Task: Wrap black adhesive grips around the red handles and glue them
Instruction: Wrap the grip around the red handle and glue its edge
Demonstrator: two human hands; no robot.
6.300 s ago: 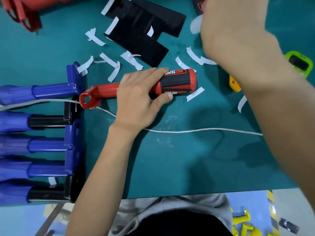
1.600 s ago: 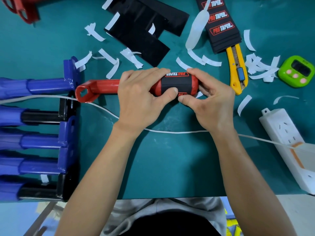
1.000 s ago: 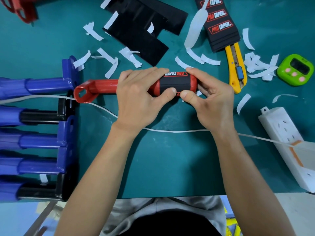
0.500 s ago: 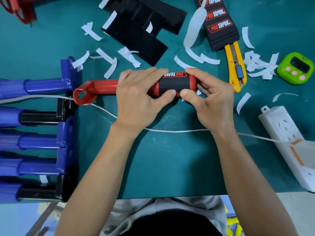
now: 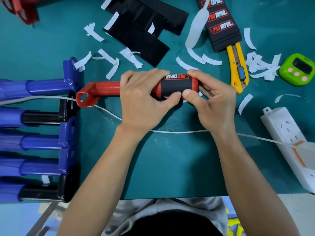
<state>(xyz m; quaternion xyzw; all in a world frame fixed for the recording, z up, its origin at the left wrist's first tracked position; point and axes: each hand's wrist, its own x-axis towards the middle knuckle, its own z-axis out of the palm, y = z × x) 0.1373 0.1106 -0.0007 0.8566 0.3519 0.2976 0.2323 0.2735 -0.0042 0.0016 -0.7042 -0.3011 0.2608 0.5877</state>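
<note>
A red handle (image 5: 105,88) lies crosswise on the green mat, its bracket end pointing left. A black adhesive grip (image 5: 179,85) with red PRO TAPER lettering is wrapped around its thick right end. My left hand (image 5: 144,99) closes over the handle's middle, thumb pressing the grip's lower edge. My right hand (image 5: 211,103) holds the handle's right end, thumb tip pushing on the grip beside the left thumb. A stack of unused printed grips (image 5: 221,23) lies at the top right, and plain black sheets (image 5: 141,28) lie at the top centre.
Blue and black handles (image 5: 39,142) lie in a row on the left. A yellow utility knife (image 5: 237,68), a green timer (image 5: 299,69), a white power strip (image 5: 289,138) and its cord (image 5: 179,132) sit nearby. White backing strips (image 5: 110,62) litter the mat. More red handles (image 5: 22,9) are top left.
Earlier my right hand was reaching toward the top right; it has since come onto the handle's right end. Over the last second both thumbs have kept pressing the grip's lower edge, hardly moving.
</note>
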